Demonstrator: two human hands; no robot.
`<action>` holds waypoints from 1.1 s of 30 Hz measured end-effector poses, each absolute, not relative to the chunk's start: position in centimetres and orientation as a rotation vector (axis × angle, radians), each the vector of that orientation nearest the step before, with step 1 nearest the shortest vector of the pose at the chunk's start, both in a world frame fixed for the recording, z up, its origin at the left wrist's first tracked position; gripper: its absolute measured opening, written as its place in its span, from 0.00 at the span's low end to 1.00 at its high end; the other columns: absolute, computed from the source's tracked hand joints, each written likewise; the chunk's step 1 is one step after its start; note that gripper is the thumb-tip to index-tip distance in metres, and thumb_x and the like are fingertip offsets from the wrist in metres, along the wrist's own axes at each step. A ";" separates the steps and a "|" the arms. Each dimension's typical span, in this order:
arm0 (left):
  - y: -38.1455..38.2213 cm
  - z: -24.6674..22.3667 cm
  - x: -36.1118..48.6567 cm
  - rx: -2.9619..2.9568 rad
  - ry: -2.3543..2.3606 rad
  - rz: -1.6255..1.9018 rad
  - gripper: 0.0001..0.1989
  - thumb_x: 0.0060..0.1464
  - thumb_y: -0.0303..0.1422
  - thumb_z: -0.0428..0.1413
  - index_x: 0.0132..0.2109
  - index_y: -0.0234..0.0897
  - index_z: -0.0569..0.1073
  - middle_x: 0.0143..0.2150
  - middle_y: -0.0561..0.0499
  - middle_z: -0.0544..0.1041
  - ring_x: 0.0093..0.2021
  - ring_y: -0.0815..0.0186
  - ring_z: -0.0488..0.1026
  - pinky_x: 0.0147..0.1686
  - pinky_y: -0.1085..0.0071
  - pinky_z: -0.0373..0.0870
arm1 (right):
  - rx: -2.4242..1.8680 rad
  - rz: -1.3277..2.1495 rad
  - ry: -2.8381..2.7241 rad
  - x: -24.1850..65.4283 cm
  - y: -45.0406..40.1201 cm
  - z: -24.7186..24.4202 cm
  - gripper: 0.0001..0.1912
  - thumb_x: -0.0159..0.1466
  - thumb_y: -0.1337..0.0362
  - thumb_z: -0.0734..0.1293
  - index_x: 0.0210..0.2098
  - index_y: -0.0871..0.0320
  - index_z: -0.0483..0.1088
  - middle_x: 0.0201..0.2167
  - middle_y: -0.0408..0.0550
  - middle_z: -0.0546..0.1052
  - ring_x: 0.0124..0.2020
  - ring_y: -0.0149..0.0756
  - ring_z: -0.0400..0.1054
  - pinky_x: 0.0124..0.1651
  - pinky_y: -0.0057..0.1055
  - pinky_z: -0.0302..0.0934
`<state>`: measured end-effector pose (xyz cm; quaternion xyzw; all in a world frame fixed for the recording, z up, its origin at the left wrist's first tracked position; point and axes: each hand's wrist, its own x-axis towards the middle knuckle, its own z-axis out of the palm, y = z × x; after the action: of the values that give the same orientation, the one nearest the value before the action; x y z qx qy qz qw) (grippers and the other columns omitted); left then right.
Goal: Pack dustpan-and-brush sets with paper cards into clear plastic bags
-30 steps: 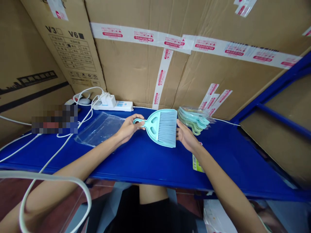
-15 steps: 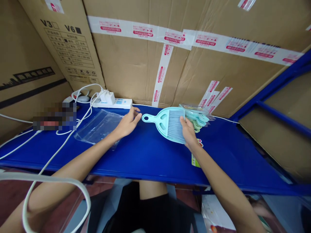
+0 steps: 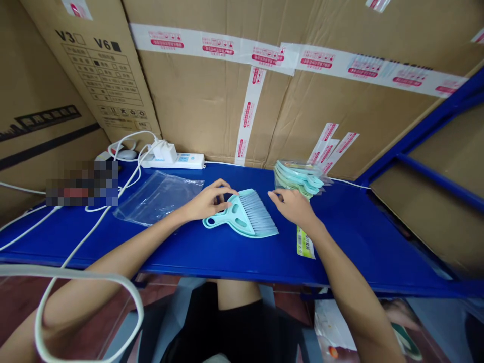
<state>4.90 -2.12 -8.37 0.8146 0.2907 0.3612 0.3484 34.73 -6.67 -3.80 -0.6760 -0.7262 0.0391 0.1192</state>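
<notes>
A light turquoise dustpan with a grey-bristled brush nested in it is over the blue table, its ringed handle pointing left. The thumb and fingers of my left hand are closed at its upper edge near the handle. To the right of the bristles, my right hand is apart from the dustpan, thumb and fingers parted, holding nothing. Behind the right hand lies a stack of turquoise and green dustpans in clear wrapping. A yellow-green and white card sits beneath my right wrist, partly hidden.
A clear plastic bag lies flat on the blue table, left of the dustpan. Behind it are a white power strip and loose white cables. Large cardboard boxes stand along the back, and a blue metal frame rises at right.
The dustpan and brush have moved down and turned, with the bristle end lower. My left hand has moved right onto the dustpan, and my right hand has let go of it.
</notes>
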 end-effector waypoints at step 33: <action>-1.0 -8.7 4.5 2.484 0.778 0.952 0.18 0.71 0.45 0.57 0.36 0.39 0.79 0.33 0.49 0.81 0.39 0.60 0.71 0.43 0.63 0.67 | -2.294 -0.284 -2.510 34.1 -9.8 -3.1 0.26 0.66 0.79 0.63 0.63 0.65 0.71 0.48 0.66 0.82 0.52 0.56 0.80 0.48 0.40 0.69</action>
<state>4.52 -1.04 -8.66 0.8810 0.2758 0.3375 0.1838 34.12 -9.81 -3.13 -0.6661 -0.7289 -0.0824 -0.1351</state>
